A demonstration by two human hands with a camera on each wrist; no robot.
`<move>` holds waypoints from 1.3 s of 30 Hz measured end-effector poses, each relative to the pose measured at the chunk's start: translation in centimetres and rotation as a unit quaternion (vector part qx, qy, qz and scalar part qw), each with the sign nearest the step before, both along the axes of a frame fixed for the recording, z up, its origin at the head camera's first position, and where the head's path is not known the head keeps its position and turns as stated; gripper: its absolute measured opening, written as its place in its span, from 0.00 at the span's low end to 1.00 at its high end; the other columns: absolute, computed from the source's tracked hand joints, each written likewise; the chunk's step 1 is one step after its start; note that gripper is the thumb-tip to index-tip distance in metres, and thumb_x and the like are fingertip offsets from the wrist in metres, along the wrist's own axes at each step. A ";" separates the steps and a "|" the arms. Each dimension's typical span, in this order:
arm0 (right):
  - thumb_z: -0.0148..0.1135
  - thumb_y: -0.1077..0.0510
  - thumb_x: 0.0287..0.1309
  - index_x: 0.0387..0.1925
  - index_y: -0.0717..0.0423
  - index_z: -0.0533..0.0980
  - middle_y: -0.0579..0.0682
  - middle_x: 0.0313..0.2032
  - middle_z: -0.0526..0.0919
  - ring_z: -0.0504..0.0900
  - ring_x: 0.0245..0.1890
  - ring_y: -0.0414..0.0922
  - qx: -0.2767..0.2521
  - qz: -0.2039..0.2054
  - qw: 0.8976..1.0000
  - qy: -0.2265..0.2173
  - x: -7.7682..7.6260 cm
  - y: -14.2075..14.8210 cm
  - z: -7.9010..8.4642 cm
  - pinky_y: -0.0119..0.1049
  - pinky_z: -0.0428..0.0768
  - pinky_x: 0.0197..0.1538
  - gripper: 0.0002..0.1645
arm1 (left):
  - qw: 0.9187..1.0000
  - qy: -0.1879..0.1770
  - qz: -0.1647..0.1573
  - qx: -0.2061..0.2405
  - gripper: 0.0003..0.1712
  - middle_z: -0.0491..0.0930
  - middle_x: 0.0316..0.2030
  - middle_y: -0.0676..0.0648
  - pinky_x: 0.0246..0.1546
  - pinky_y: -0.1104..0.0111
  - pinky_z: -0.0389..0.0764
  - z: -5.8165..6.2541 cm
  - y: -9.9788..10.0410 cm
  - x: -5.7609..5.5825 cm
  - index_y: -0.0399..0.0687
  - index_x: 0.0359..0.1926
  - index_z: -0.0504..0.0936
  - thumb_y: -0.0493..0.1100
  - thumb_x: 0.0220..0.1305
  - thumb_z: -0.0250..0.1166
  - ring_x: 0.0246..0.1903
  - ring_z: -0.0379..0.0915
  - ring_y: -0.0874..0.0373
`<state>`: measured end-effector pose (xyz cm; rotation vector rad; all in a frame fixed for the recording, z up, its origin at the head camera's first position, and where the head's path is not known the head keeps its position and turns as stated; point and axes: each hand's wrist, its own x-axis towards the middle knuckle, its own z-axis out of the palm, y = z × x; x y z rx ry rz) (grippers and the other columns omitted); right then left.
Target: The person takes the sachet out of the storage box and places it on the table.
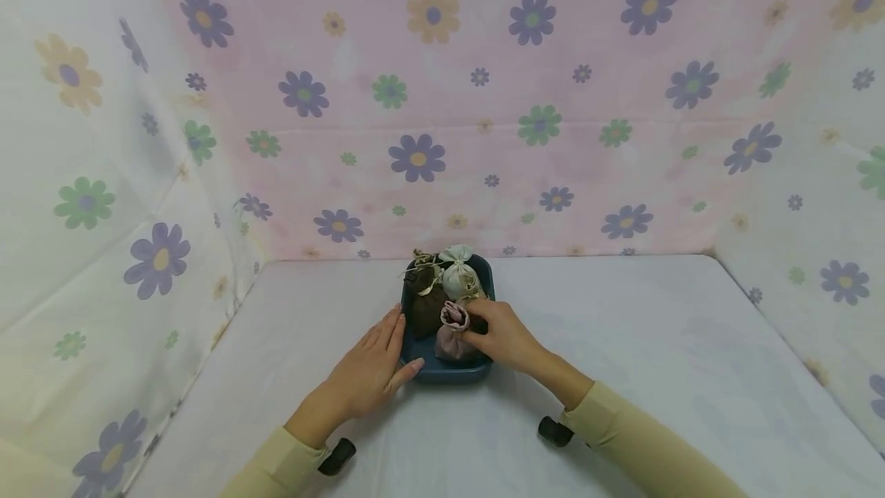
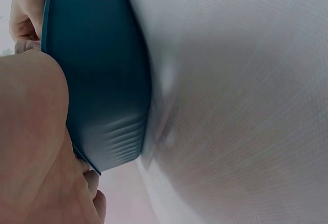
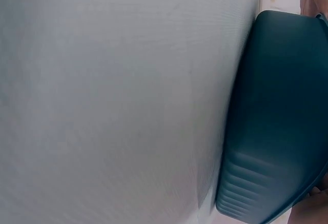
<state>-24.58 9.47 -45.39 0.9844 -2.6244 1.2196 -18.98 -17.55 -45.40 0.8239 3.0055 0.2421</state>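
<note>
A dark blue tub [image 1: 442, 375] stands on the table with several small drawstring pouches in it. My left hand [image 1: 369, 363] lies along the tub's left side, fingers straight against the rim and thumb at the front left corner. With thumb and fingers, my right hand [image 1: 503, 335] pinches the gathered neck of a dusty pink pouch [image 1: 452, 348] at the tub's front right. Behind it sit a dark brown pouch [image 1: 427, 315] on the left and a white pouch [image 1: 459, 277] at the back right. The right fingers partly cover the pouches on that side.
A white cloth covers the table [image 1: 622, 344]. Flower-patterned curtains [image 1: 415, 98] rise at the back and both sides, with the tub close to the back one. Black wrist devices [image 1: 337, 457] sit under both sleeves.
</note>
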 end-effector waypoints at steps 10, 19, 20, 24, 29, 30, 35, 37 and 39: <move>0.72 0.63 0.62 0.47 0.53 0.84 0.46 0.45 0.87 0.83 0.47 0.43 -0.042 0.014 0.999 -0.016 0.5 0.4 0.2 0.47 0.83 0.52 0.12 | 1.000 0.003 0.001 0.018 0.51 0.41 0.80 0.32 0.76 0.48 0.54 -0.3 0.1 0.2 0.27 0.78 0.49 0.68 0.79 0.42 0.79 0.41 0.41; 0.70 0.65 0.63 0.44 0.55 0.83 0.47 0.41 0.84 0.82 0.40 0.42 -0.080 0.022 0.996 -0.021 0.8 1.3 2.1 0.44 0.84 0.45 0.09 | 1.000 -0.010 0.009 0.003 0.53 0.37 0.81 0.35 0.77 0.50 0.51 -0.1 0.0 0.1 0.30 0.79 0.46 0.71 0.78 0.37 0.80 0.36 0.44; 0.70 0.65 0.63 0.44 0.55 0.83 0.46 0.41 0.84 0.82 0.40 0.42 -0.080 0.018 0.996 -0.023 0.8 1.4 2.4 0.43 0.84 0.45 0.08 | 1.000 -0.009 0.008 0.002 0.53 0.37 0.81 0.35 0.77 0.49 0.51 -0.2 0.0 0.1 0.29 0.79 0.46 0.71 0.78 0.37 0.80 0.36 0.43; 0.69 0.65 0.63 0.43 0.55 0.83 0.46 0.40 0.84 0.82 0.39 0.42 -0.083 0.012 0.996 -0.024 0.8 1.7 3.4 0.42 0.84 0.46 0.08 | 1.000 -0.012 0.008 0.000 0.53 0.37 0.81 0.35 0.77 0.49 0.50 -0.1 -0.1 0.1 0.29 0.79 0.46 0.71 0.78 0.37 0.80 0.36 0.43; 0.70 0.65 0.63 0.43 0.55 0.83 0.46 0.40 0.84 0.82 0.40 0.43 -0.096 0.014 0.995 -0.022 0.9 2.0 4.4 0.48 0.83 0.49 0.08 | 1.000 -0.011 0.011 0.002 0.52 0.37 0.81 0.35 0.77 0.50 0.50 -0.1 0.0 0.1 0.30 0.79 0.45 0.71 0.78 0.37 0.80 0.36 0.44; 0.70 0.65 0.63 0.43 0.54 0.83 0.46 0.40 0.84 0.82 0.41 0.43 -0.096 0.015 0.995 -0.020 0.9 2.1 4.6 0.49 0.83 0.50 0.08 | 1.000 -0.011 0.011 0.002 0.52 0.37 0.81 0.35 0.77 0.50 0.50 -0.1 0.0 0.1 0.30 0.79 0.46 0.71 0.78 0.38 0.80 0.36 0.44; 0.70 0.64 0.64 0.43 0.53 0.83 0.45 0.41 0.84 0.83 0.43 0.43 -0.091 0.017 0.996 -0.009 0.9 2.7 5.3 0.46 0.83 0.51 0.08 | 1.000 -0.010 0.013 -0.001 0.52 0.37 0.81 0.35 0.77 0.50 0.50 -0.1 0.1 0.1 0.30 0.79 0.45 0.71 0.78 0.38 0.80 0.36 0.44; 0.70 0.64 0.64 0.43 0.53 0.83 0.45 0.41 0.84 0.83 0.44 0.43 -0.089 0.016 0.996 -0.005 0.9 2.9 5.6 0.45 0.84 0.51 0.07 | 1.000 -0.012 0.016 -0.001 0.52 0.37 0.81 0.35 0.77 0.50 0.49 -0.1 0.1 0.1 0.30 0.80 0.45 0.71 0.78 0.38 0.80 0.36 0.44; 0.70 0.64 0.64 0.42 0.52 0.83 0.45 0.40 0.84 0.83 0.44 0.43 -0.085 0.012 0.996 -0.005 0.8 3.3 5.8 0.45 0.84 0.51 0.07 | 1.000 -0.013 0.016 0.000 0.53 0.37 0.81 0.35 0.77 0.50 0.49 -0.1 0.1 0.1 0.30 0.80 0.45 0.71 0.78 0.38 0.80 0.36 0.44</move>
